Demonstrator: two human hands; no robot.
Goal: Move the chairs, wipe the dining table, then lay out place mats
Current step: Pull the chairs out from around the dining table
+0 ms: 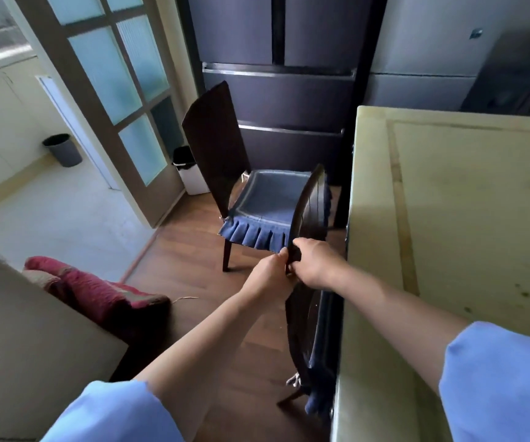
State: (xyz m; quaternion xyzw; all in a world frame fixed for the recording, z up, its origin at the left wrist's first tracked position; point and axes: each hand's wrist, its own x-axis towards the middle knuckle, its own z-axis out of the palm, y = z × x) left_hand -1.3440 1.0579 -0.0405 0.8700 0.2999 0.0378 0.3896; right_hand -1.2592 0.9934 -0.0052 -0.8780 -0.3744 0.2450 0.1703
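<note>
A dark wooden chair [305,218] stands tucked against the left side of the pale dining table [467,202], its blue seat cushion mostly hidden under the table edge. My left hand [270,275] and my right hand [316,266] both grip the top edge of its curved backrest, close together. A second dark chair [216,148] with a pleated blue seat cushion [267,202] stands free on the wooden floor farther away, in front of the fridge, facing the table.
A dark fridge [286,90] fills the back. A glass-paned door [114,90] stands open at left, with a white bin [190,173] beside it and a grey bin [63,149] in the tiled room beyond. A red cushion [98,295] lies on furniture at lower left.
</note>
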